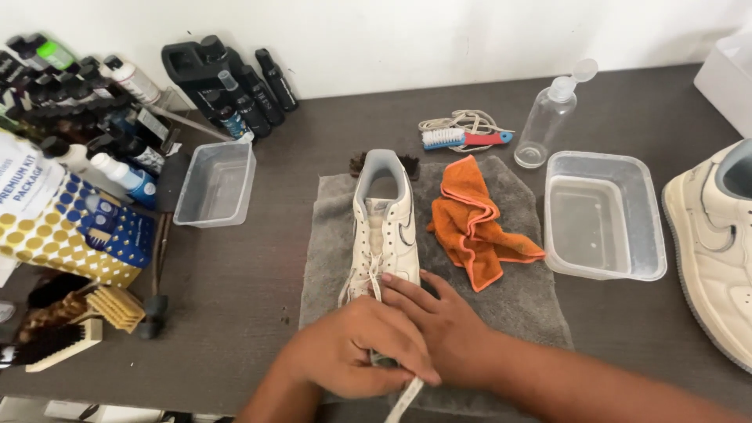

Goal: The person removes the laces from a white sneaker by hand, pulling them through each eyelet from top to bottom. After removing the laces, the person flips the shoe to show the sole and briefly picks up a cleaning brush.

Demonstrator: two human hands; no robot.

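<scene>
An orange cloth (476, 221) is lying crumpled just beyond the hands, to their right. Farther right, a clear tub (603, 215) is sitting near a second cream sneaker (717, 251). Beyond those, a clear spray bottle (548, 117) and a red-handled brush (462, 139) are resting. To the hands' left, a smaller tub (216, 183), dark bottles (243, 90) and wooden brushes (78, 321) are crowding the tabletop (235, 282).

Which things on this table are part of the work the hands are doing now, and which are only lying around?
In use:
left hand
right hand
cream low-top sneaker
its loose white lace
grey towel under it

Lying about:
crumpled orange cloth
clear plastic tub
blue-and-red brush
clear spray bottle
second cream sneaker
</scene>
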